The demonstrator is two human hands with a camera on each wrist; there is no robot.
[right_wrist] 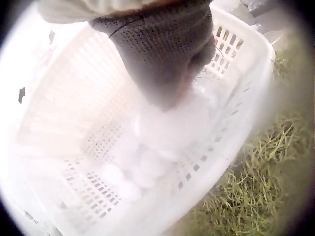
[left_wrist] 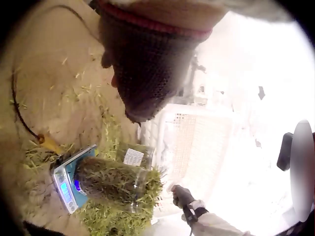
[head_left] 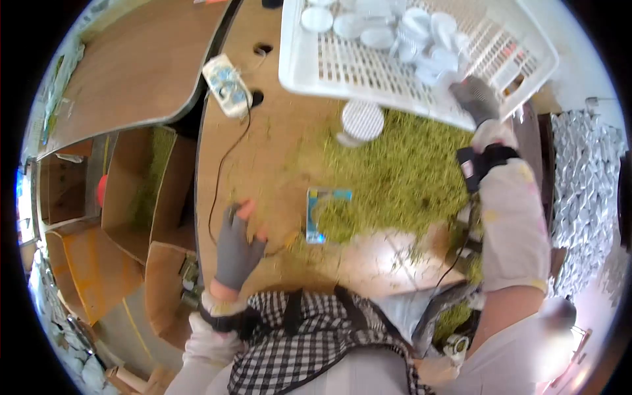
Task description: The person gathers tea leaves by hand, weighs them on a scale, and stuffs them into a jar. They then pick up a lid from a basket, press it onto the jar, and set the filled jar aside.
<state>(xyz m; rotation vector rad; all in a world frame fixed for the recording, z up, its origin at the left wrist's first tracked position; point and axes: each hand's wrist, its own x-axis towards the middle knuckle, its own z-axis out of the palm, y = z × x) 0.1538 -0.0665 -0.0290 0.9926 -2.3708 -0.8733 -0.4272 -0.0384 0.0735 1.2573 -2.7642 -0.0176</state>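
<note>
My right hand [head_left: 475,99], in a grey fingerless glove, reaches over the near wall of a white plastic basket [head_left: 421,105]. Its curled fingers pinch a white disc-shaped lid [right_wrist: 172,123], blurred by glare in the right wrist view. Several more white lids [head_left: 378,37] are heaped in that basket. My gloved left hand [head_left: 238,247] hovers over the table with spread, relaxed fingers and nothing in it. To its right, a clear jar [left_wrist: 108,182] packed with dried green herb stands on a small blue-topped scale [left_wrist: 65,189] with a lit display.
Loose dried herb [head_left: 408,171] covers much of the table [head_left: 276,145]. A round white patterned top [head_left: 363,120] lies near the basket. A power strip [head_left: 227,85] trails a black cord at the left. Cardboard boxes [head_left: 125,197] stand beyond the left edge.
</note>
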